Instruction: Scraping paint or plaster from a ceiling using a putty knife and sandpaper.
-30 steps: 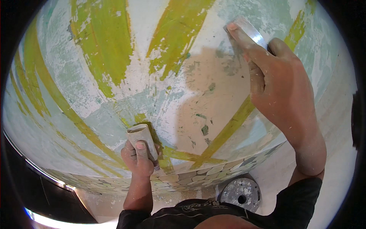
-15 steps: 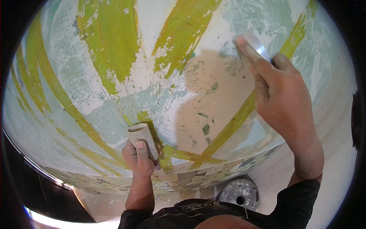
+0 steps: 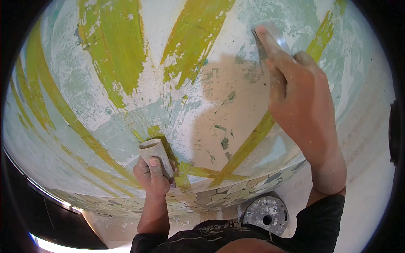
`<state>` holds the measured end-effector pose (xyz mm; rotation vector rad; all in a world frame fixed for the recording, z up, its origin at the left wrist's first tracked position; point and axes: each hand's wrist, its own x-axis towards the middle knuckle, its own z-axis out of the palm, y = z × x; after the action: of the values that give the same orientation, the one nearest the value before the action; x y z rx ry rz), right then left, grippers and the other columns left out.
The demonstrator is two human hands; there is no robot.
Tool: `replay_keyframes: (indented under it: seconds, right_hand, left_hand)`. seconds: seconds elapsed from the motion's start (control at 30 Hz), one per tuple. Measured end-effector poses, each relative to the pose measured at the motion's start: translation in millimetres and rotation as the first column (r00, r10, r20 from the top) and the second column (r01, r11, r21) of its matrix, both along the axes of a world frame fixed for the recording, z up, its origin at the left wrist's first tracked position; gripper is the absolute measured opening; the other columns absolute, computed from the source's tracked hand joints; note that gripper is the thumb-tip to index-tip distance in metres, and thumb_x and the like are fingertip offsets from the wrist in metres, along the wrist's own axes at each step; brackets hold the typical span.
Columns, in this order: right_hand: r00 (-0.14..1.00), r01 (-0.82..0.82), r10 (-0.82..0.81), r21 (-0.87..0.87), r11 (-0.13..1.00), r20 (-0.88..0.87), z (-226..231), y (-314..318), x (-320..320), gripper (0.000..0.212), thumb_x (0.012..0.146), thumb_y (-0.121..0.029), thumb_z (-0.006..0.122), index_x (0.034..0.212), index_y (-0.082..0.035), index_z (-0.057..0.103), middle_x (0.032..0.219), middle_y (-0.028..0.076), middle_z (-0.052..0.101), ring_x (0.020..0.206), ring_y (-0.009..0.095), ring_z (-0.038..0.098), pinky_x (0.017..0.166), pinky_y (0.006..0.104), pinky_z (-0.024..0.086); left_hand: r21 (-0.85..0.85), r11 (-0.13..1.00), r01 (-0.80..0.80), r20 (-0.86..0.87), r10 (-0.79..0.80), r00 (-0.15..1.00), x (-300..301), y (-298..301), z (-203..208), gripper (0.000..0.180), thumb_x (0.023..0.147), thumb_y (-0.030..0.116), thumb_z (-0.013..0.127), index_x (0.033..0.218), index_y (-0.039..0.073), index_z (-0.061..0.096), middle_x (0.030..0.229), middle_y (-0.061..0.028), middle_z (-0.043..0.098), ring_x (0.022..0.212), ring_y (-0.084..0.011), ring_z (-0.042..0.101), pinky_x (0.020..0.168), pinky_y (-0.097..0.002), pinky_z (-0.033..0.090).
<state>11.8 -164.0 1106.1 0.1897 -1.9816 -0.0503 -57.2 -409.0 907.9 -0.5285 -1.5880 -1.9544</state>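
My right hand (image 3: 297,86) grips a metal scraper blade (image 3: 273,37), with the index finger stretched along it. The blade lies against the upper right of a wall (image 3: 177,122) covered in pale green, white and yellow-green patches. Lower and to the left, my left hand (image 3: 152,175) is closed round a flattened, beige rolled tube (image 3: 157,154), perhaps folded sandpaper. Its thumb presses on the front of the roll, which is held close to the wall. The scraper's handle is hidden by my right hand.
A band of stone-pattern tiles (image 3: 219,197) runs along the wall's lower edge. Below it stands a round, paint-spattered grey disc (image 3: 266,214) with a dark hole. A dark panel (image 3: 46,215) with a bright rim fills the lower left. Shadow falls across the wall's middle.
My right hand and the scraper have moved up and slightly left along the wall. My left hand stays nearly in place with its roll.
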Motion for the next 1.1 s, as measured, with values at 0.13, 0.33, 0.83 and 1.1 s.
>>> replay_keyframes:
  seconds: [0.13,0.33,0.83,1.1]
  right_hand:
    - [0.999,0.013,-0.012,-0.017,1.000,0.032,1,-4,5,0.051,0.092,-0.002,0.057,0.140,-0.020,0.057,0.069,0.016,0.047,0.060,0.031,0.048,0.058,0.0416,0.041]
    - [0.980,0.098,-0.090,-0.037,0.994,0.178,-14,-4,12,0.053,0.091,-0.004,0.057,0.140,-0.022,0.056,0.073,0.016,0.050,0.062,0.032,0.053,0.059,0.0404,0.045]
    - [0.994,0.070,-0.068,-0.021,0.997,0.083,-19,-11,5,0.054,0.090,-0.002,0.058,0.140,-0.021,0.056,0.072,0.013,0.047,0.060,0.028,0.052,0.058,0.0394,0.046]
    - [0.990,0.135,-0.134,-0.016,0.991,0.048,-20,-18,3,0.053,0.090,-0.001,0.058,0.140,-0.020,0.057,0.071,0.014,0.048,0.062,0.029,0.052,0.060,0.0399,0.045]
  left_hand:
    - [0.014,1.000,0.007,0.012,-0.007,1.000,2,-3,0,0.060,0.097,0.054,0.053,0.106,-0.005,0.060,0.065,-0.0081,0.063,0.051,-0.0127,0.059,0.045,-0.0252,0.045]
    - [-0.016,1.000,0.018,0.030,-0.018,0.999,2,-2,4,0.059,0.098,0.053,0.053,0.106,-0.005,0.059,0.065,-0.0080,0.063,0.051,-0.0128,0.059,0.045,-0.0250,0.044]
    - [-0.005,1.000,0.007,0.015,-0.007,1.000,3,-4,0,0.060,0.097,0.053,0.054,0.107,-0.006,0.059,0.065,-0.0102,0.064,0.050,-0.0140,0.060,0.045,-0.0266,0.046]
    - [-0.079,0.996,-0.035,-0.030,0.033,0.999,-2,-3,1,0.054,0.099,0.050,0.049,0.098,-0.004,0.056,0.064,-0.0115,0.061,0.047,-0.0170,0.057,0.044,-0.0281,0.046]
